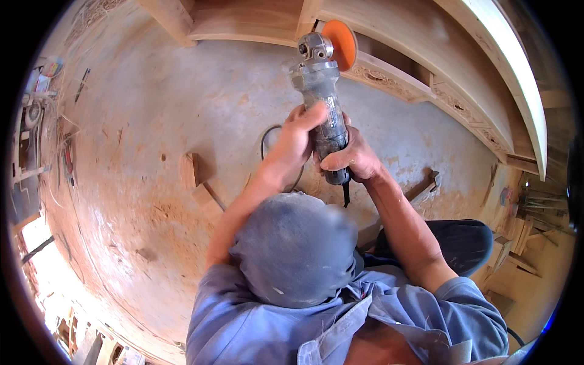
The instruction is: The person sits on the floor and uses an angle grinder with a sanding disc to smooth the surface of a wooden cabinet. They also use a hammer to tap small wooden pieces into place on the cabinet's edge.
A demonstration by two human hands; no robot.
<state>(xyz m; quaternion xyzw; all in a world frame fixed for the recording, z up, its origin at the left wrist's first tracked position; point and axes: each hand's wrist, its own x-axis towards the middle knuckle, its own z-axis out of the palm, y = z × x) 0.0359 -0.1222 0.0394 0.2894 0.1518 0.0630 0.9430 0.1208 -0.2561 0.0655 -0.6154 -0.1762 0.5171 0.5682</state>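
In both hands I grip a grey angle grinder [328,115] with a worn metal gear head and an orange disc [340,45]. My left hand [302,131] wraps around the left side of its body, thumb lying across the top. Closer to the cord end, my right hand [356,155] closes around the rear of the grip. From that end a black cord runs down and out of sight. The disc overlaps the edge of a pale carved wooden piece [462,112]; whether they touch I cannot tell.
On the dusty concrete floor [134,146] lie a wood block [190,170] at left and a hammer-like tool [426,184] at right. Assorted tools [36,115] line the far left. Wood offcuts [523,243] are piled at right. A dusty dark cap [292,249] blocks the lower middle.
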